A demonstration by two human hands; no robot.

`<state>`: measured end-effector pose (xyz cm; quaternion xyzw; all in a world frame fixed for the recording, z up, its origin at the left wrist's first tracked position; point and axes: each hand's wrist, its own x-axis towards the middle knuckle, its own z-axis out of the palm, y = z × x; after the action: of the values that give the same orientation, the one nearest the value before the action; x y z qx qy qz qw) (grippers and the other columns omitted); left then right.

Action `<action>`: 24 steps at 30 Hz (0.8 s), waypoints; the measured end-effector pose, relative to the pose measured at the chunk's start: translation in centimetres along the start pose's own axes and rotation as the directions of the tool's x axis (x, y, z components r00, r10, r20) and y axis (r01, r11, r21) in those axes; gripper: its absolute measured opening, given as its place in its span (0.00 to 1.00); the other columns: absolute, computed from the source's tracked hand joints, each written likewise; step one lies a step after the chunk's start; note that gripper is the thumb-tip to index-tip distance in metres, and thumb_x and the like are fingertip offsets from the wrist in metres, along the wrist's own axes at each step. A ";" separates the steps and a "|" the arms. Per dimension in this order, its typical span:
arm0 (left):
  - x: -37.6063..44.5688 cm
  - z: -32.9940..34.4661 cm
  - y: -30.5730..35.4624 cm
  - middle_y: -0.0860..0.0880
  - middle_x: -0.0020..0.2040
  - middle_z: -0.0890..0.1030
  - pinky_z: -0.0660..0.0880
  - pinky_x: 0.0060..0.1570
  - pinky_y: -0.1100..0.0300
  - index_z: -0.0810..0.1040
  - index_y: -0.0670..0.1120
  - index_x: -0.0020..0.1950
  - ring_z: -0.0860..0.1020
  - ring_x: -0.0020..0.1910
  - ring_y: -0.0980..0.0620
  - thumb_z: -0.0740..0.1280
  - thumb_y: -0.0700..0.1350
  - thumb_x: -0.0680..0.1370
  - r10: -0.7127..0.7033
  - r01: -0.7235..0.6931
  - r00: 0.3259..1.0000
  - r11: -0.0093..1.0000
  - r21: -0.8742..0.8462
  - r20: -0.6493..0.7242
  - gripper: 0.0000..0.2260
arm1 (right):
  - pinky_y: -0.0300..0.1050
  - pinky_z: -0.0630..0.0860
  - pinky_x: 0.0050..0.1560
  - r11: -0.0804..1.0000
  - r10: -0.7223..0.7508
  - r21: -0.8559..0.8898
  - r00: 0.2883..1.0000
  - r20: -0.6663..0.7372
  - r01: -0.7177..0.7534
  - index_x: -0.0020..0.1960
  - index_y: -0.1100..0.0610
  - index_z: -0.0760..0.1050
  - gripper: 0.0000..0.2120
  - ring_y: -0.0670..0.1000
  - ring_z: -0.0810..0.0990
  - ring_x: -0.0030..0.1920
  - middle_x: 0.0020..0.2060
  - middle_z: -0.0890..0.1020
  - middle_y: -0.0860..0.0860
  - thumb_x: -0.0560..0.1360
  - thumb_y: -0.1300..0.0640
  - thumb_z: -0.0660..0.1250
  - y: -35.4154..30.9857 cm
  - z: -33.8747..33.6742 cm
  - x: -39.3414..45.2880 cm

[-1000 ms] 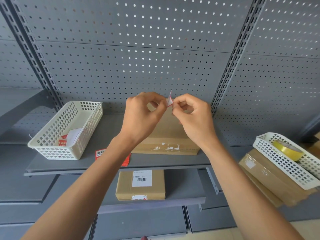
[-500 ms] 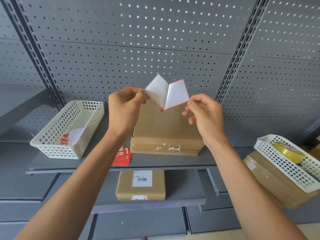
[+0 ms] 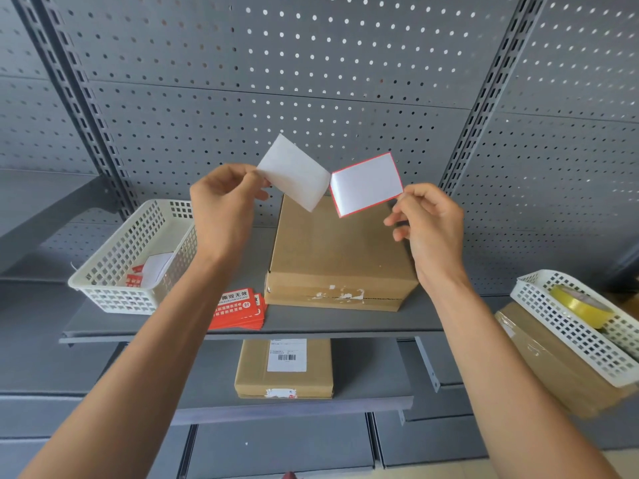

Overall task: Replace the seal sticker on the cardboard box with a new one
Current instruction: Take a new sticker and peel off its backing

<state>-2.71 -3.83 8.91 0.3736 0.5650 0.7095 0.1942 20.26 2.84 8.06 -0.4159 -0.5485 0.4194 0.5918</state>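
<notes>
A cardboard box (image 3: 340, 257) stands on the grey shelf (image 3: 311, 323), its front seam showing white scraps of torn sticker (image 3: 340, 294). Above the box my left hand (image 3: 224, 209) pinches a white backing paper (image 3: 294, 172) by its left corner. My right hand (image 3: 428, 224) pinches a red-edged sticker (image 3: 366, 184) by its lower right corner, its pale underside facing me. The two sheets still meet along one edge in the middle. A stack of red seal stickers (image 3: 238, 309) lies on the shelf left of the box.
A white basket (image 3: 138, 257) with paper scraps sits at the shelf's left. A second white basket (image 3: 574, 326) holding a yellow tape roll (image 3: 581, 305) rests on a wrapped box at right. A smaller labelled box (image 3: 285, 368) lies on the lower shelf. Pegboard rises behind.
My hands have drawn apart, peeling the sticker from its backing until the two sheets spread wide and join only along one edge.
</notes>
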 end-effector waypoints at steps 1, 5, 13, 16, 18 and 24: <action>0.1 -0.1 0.0 0.50 0.39 0.85 0.71 0.35 0.68 0.83 0.45 0.42 0.81 0.37 0.56 0.67 0.39 0.76 -0.005 0.005 1.000 1.000 -0.003 -0.002 0.06 | 0.43 0.69 0.27 1.000 0.000 0.002 1.000 -0.004 0.000 0.45 0.63 0.78 0.05 0.52 0.80 0.32 0.35 0.80 0.53 0.75 0.69 0.64 0.0 -0.1 0.0; 0.3 -0.6 0.0 0.49 0.40 0.85 0.71 0.36 0.63 0.82 0.49 0.41 0.82 0.39 0.54 0.69 0.42 0.76 -0.019 0.019 1.000 1.000 -0.015 -0.019 0.06 | 0.42 0.69 0.28 1.000 -0.008 0.002 1.000 -0.014 0.008 0.45 0.64 0.77 0.04 0.52 0.79 0.31 0.35 0.80 0.53 0.75 0.69 0.64 -0.1 -0.4 0.3; 0.3 -1.0 -0.1 0.49 0.41 0.85 0.71 0.36 0.63 0.82 0.49 0.42 0.83 0.39 0.53 0.70 0.42 0.77 -0.019 0.019 1.000 1.000 -0.024 -0.002 0.05 | 0.43 0.69 0.28 1.000 -0.015 -0.017 1.000 -0.006 0.015 0.46 0.63 0.77 0.04 0.53 0.80 0.32 0.33 0.79 0.50 0.75 0.68 0.64 -0.1 -0.4 0.3; 0.3 -1.2 -0.2 0.50 0.41 0.85 0.71 0.35 0.65 0.82 0.49 0.42 0.82 0.38 0.54 0.70 0.41 0.77 -0.016 0.016 1.000 0.999 -0.032 -0.008 0.05 | 0.42 0.69 0.28 1.000 -0.017 -0.016 1.000 -0.004 0.017 0.46 0.63 0.78 0.04 0.53 0.80 0.32 0.34 0.80 0.51 0.75 0.68 0.64 0.0 -0.1 0.3; 0.3 -1.3 -0.4 0.50 0.42 0.86 0.72 0.36 0.65 0.83 0.49 0.43 0.82 0.38 0.54 0.71 0.42 0.77 -0.010 0.010 1.000 0.999 -0.037 -0.010 0.04 | 0.42 0.69 0.28 1.000 -0.021 -0.016 1.000 0.004 0.021 0.46 0.62 0.78 0.04 0.53 0.80 0.32 0.34 0.80 0.51 0.76 0.67 0.65 0.0 0.1 0.3; 0.6 -2.0 -0.8 0.49 0.41 0.85 0.70 0.35 0.66 0.85 0.47 0.45 0.82 0.37 0.53 0.73 0.43 0.76 0.003 -0.004 1.000 0.997 -0.078 -0.015 0.02 | 0.43 0.69 0.28 0.999 -0.031 -0.017 0.999 0.039 0.032 0.46 0.60 0.78 0.05 0.53 0.79 0.32 0.34 0.79 0.52 0.77 0.67 0.65 -0.4 1.0 0.4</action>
<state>-4.70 -4.46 8.14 0.3613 0.5378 0.7341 0.2032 19.27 3.15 8.59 -0.4042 -0.5702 0.4130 0.5838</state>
